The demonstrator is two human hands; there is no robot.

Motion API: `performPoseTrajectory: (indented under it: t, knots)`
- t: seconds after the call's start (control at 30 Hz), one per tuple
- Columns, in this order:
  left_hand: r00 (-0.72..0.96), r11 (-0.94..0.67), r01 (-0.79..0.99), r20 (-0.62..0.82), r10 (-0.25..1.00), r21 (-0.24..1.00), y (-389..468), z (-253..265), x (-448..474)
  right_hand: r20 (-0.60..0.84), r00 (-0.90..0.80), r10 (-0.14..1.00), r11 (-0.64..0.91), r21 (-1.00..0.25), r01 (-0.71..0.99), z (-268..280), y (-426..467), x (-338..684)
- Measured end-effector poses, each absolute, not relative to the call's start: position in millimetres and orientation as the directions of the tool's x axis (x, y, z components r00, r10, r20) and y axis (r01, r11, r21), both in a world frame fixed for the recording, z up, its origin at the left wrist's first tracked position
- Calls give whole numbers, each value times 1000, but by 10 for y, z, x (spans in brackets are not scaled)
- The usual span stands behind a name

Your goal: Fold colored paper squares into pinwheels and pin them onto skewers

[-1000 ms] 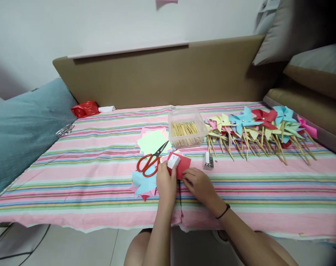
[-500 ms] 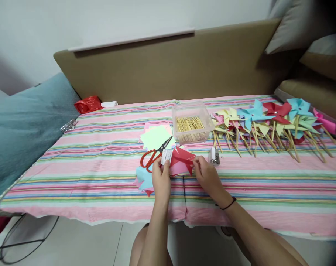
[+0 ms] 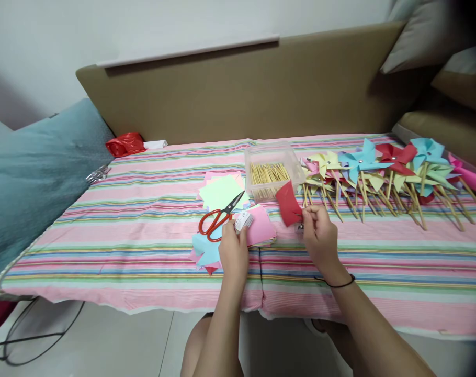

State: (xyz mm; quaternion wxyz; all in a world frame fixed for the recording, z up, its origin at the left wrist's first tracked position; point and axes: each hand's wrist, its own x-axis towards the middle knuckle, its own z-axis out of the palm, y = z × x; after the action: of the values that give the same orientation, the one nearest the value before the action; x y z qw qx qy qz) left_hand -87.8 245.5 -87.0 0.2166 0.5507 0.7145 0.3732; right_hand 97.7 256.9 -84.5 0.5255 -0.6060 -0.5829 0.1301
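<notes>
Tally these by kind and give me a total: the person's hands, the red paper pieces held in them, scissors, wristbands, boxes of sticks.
Hands: 2 (left hand, right hand)
Held red paper: 1
Scissors: 1
Wristband: 1
Box of sticks: 1
Total: 6

Right hand has red sheet pinched by its edge, lifted off the cloth, right of the pink paper stack. Left hand grips a small white labelled piece at that stack's left edge. Red-handled scissors just beside, tip over pale green paper, handles by the blue paper. From where I'm standing: clear box of sticks behind, pinwheels piled to its right.
</notes>
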Motion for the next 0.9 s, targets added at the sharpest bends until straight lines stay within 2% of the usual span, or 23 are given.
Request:
performPoseTrajectory:
  t: [0.13, 0.3, 0.37, 0.43, 0.53, 0.57, 0.63, 0.7, 0.77, 0.9]
  knots:
    - [-195, 78, 807, 139, 971, 585, 2470, -868, -796, 462, 319, 828, 319, -855, 409, -817, 2555, 1020]
    - [-132, 50, 921, 187, 973, 386, 2477, -937, -708, 460, 309, 832, 353, -870, 345, -790, 2532, 1037]
    - [-167, 46, 915, 274, 947, 400, 2465, -941, -667, 471, 300, 830, 360, -862, 357, -770, 2523, 1069]
    - [-176, -41, 852, 359, 917, 522, 2453, -922, -619, 499, 289, 817, 360, -833, 419, -751, 2514, 1113]
    - [-94, -244, 555, 351, 931, 795, 2451, -872, -538, 567, 228, 792, 380, -749, 543, -739, 2504, 1173]
    - [-58, -257, 395, 303, 951, 882, 2455, -859, -511, 595, 180, 783, 409, -712, 571, -742, 2502, 1183]
    - [-1, -162, 36, 163, 987, 986, 2470, -842, -459, 643, 38, 765, 501, -630, 593, -755, 2499, 1177]
    - [59, 0, -283, 17, 998, 959, 2487, -833, -415, 668, -130, 732, 606, -554, 571, -769, 2495, 1139]
    - [124, 111, -482, -58, 991, 869, 2497, -820, -380, 677, -264, 688, 687, -489, 538, -780, 2487, 1080]
    - [153, 177, -580, -107, 982, 795, 2489, -783, -344, 691, -397, 603, 763, -355, 541, -784, 2455, 976]
